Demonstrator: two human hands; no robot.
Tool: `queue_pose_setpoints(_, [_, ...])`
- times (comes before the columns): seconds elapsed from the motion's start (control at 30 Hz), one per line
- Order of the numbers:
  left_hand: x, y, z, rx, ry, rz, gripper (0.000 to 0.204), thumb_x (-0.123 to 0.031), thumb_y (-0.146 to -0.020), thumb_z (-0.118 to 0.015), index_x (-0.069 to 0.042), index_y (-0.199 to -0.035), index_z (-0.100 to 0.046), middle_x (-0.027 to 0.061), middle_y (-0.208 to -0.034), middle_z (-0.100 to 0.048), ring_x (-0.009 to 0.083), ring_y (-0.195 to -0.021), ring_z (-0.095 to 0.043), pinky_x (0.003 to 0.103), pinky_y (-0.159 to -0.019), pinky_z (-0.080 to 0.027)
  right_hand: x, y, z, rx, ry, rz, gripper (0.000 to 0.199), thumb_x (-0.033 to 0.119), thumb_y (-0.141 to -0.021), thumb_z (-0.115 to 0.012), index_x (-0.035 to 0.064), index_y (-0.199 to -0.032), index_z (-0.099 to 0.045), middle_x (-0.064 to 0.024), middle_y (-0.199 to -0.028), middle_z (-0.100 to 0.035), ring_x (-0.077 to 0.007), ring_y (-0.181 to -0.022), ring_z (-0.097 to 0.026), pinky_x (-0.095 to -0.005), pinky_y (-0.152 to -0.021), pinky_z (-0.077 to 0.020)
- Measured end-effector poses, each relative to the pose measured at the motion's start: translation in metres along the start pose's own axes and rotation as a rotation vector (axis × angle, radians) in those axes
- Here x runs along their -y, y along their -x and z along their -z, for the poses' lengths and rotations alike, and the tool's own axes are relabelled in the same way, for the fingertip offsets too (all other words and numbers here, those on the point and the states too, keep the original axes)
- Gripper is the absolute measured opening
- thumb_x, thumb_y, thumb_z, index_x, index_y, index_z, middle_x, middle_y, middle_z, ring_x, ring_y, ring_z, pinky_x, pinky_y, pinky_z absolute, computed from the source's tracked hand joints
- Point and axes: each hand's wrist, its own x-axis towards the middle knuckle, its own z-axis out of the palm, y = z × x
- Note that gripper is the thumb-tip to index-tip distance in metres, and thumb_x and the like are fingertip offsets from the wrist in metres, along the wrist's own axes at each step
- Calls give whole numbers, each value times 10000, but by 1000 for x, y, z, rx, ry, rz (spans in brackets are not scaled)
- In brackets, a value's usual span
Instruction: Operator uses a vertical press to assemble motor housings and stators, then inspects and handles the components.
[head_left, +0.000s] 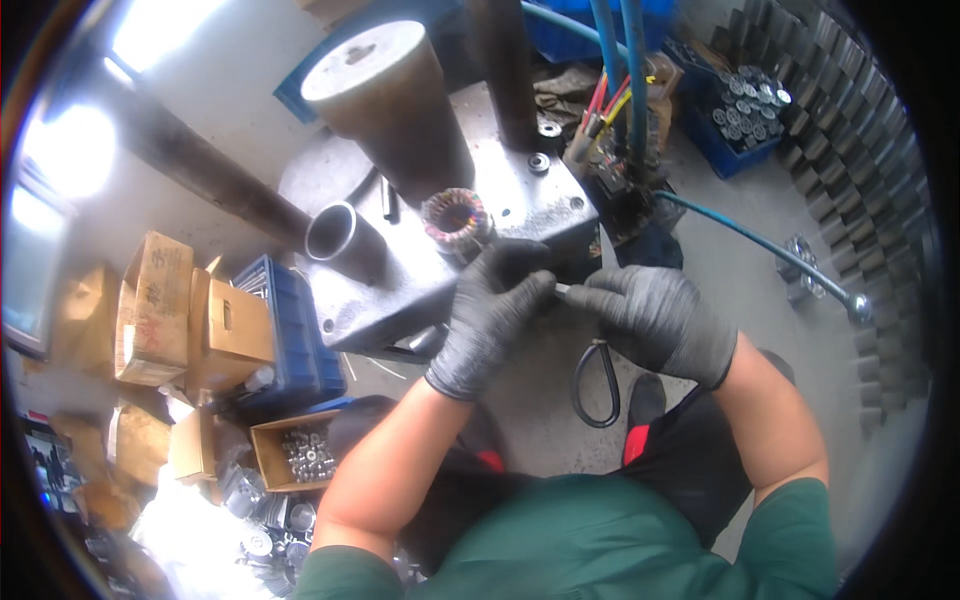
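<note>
A small pale, thin piece (562,290), too small to identify, sits pinched between the two gloved hands just in front of the grey steel press table (400,290); the left hand (490,315) in its dark grey knit glove has a narrow grip on one end, fingertips closed on it; the right hand (655,320), gloved alike, closes on the other end. Just beyond the left hand's fingers a round wound stator core with copper-coloured coils (457,220) stands upright on the table, near but apart from the hands; behind it rises a broad tan press cylinder (385,95), and to its left lies a short grey steel sleeve (340,235). Blue hoses (620,60) and coloured wires run down behind the table; a black looped cable (595,385) lies on the floor below the right hand; cardboard boxes (155,305) and a blue plastic crate (290,335) stand at the left.

As I judge it, the piece could slip from the thick gloves and drop to the cluttered floor; a knock could also nick the coils.
</note>
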Motion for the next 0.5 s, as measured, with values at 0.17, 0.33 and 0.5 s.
queue_pose_setpoints(0.17, [7, -8, 0, -51, 21, -33, 231, -131, -999, -792, -33, -1196, -721, 28, -1076, -705, 130, -970, -664, 294, -882, -563, -9, 9, 13, 96, 18, 7, 528, 38, -826, -745, 110, -1349, -717, -115, -1066, -736, -328, -894, -755, -440, -776, -605])
queue_pose_setpoints(0.33, [1, -7, -6, 140, -358, 147, 203, -207, -1045, -750, -15, -1112, -740, 39, -993, -742, 102, -912, -679, 284, -831, -554, -24, 23, 32, 69, -208, -98, 610, -38, -787, -781, 115, -1373, -717, -120, -1126, -751, -339, -967, -761, -419, -848, -621])
queue_pose_setpoints(0.5, [17, -3, -8, 353, -830, -15, 401, -336, -1108, -633, 23, -1260, -725, 158, -1046, -771, 230, -993, -727, 383, -927, -568, -34, 26, 40, -140, -227, -96, 583, -66, -801, -825, 88, -1357, -740, -155, -1165, -760, -319, -1023, -762, -402, -900, -624])
